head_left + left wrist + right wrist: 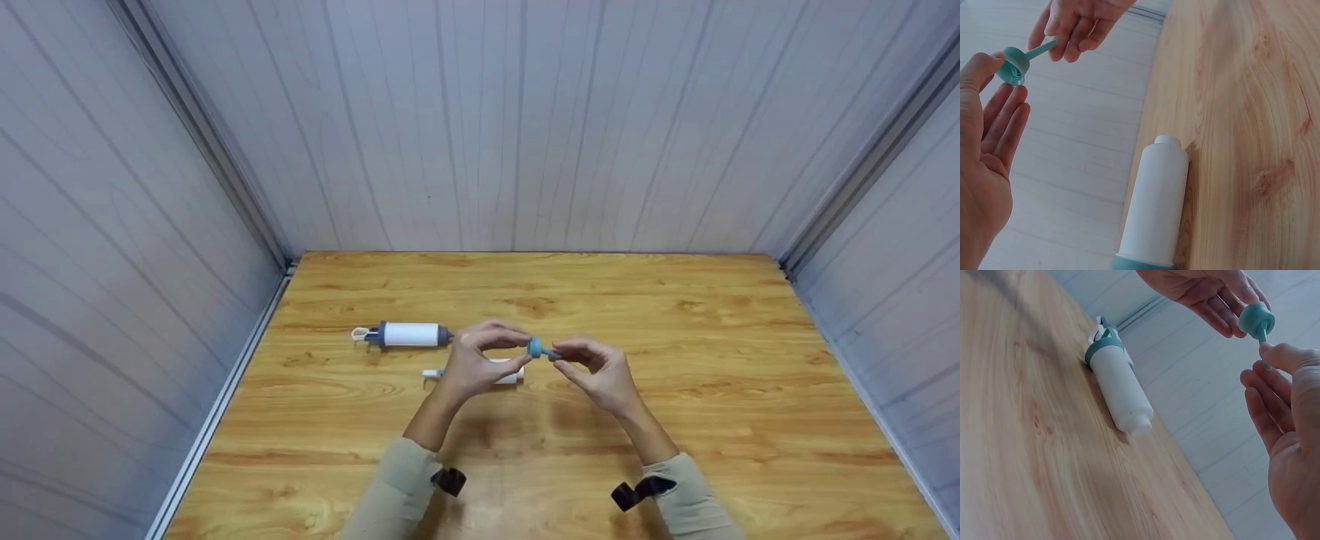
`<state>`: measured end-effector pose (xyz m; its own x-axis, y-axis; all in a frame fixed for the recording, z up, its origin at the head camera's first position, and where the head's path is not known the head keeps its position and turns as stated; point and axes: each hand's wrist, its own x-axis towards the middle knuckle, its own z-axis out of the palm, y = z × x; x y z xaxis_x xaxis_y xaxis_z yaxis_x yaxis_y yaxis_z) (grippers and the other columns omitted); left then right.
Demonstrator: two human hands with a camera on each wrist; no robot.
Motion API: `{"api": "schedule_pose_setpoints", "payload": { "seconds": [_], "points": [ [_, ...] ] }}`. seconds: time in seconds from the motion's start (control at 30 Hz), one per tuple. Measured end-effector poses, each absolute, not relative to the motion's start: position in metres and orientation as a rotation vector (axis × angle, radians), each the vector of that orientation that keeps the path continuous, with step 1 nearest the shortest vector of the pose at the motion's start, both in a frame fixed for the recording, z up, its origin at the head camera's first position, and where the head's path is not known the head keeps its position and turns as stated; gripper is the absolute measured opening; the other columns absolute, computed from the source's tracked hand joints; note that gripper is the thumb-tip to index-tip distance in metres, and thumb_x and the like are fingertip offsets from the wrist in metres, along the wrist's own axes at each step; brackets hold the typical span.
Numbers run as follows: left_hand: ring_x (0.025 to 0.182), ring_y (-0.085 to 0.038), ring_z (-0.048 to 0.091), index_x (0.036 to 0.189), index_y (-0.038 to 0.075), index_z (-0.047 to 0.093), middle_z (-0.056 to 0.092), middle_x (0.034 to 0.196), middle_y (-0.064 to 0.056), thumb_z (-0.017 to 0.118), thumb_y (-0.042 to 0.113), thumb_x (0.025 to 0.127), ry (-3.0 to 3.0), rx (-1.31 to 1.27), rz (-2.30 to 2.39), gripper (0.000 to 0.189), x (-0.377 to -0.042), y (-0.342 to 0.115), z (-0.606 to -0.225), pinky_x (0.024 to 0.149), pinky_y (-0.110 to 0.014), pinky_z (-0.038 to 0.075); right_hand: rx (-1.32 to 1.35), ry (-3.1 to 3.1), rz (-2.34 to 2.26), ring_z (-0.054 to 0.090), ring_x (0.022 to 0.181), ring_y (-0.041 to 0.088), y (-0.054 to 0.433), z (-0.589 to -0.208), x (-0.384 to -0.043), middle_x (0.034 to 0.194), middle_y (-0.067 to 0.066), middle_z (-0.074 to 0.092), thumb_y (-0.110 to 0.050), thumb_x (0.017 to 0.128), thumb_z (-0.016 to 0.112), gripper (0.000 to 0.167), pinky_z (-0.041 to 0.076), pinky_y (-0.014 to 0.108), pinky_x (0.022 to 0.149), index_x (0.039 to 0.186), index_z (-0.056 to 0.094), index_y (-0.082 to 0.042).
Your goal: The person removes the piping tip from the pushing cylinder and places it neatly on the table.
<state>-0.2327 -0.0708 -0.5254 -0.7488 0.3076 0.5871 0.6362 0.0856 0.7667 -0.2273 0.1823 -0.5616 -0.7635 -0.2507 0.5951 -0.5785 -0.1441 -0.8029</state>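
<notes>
A teal screw cap with a thin spout point(534, 347) is held between both hands above the table. My left hand point(480, 358) pinches its wide threaded ring point(1014, 66) between thumb and fingers. On the other side, my right hand point(600, 375) pinches the narrow spout point(1262, 333) near its tip. Under the left hand lies a white barrel with a teal collar point(1120, 388), on its side on the table; the head view shows it partly hidden by that hand. Its bare threadless-looking neck point(1168, 140) faces right.
A second white barrel with grey ends point(411, 334) lies farther back on the wooden table point(712, 322), a looped handle at its left, its right tip behind my left hand. Pale panel walls point(570, 127) stand at the back and both sides.
</notes>
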Motion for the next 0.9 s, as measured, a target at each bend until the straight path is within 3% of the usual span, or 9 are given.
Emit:
{"api": "schedule_pose_setpoints", "payload": {
  "seconds": [0.33, 0.63, 0.9],
  "points": [
    [0.108, -0.030, 0.084, 0.114, 0.004, 0.087, 0.084, 0.116, -0.018, 0.089, 0.002, 0.094, -2.114, -0.949, -1.694, 0.020, -0.2325, -0.0706, -0.5265, 0.096, -0.035, 0.070, 0.914, -1.924, 1.976, 0.078, 0.103, 0.003, 0.1839, -0.5577, -0.2246, 0.111, -0.008, 0.081, 0.024, 0.095, 0.070, 0.019, 0.065, 0.018, 0.093, 0.110, 0.079, 0.017],
    [0.105, -0.035, 0.084, 0.115, 0.002, 0.086, 0.083, 0.115, -0.020, 0.090, 0.002, 0.093, -2.109, -0.957, -1.746, 0.022, -0.2319, -0.0687, -0.5282, 0.095, -0.038, 0.070, 0.940, -1.902, 1.979, 0.077, 0.104, 0.004, 0.1824, -0.5554, -0.2244, 0.110, -0.007, 0.081, 0.024, 0.095, 0.070, 0.019, 0.065, 0.018, 0.093, 0.110, 0.078, 0.017],
    [0.105, -0.028, 0.085, 0.116, 0.001, 0.085, 0.083, 0.115, -0.020, 0.089, 0.002, 0.094, -2.099, -0.969, -1.792, 0.023, -0.2316, -0.0679, -0.5290, 0.093, -0.052, 0.070, 1.022, -1.836, 1.976, 0.077, 0.105, 0.004, 0.1774, -0.5520, -0.2269, 0.111, -0.005, 0.081, 0.030, 0.091, 0.068, 0.022, 0.065, 0.019, 0.096, 0.108, 0.077, 0.019]
  ]
}}
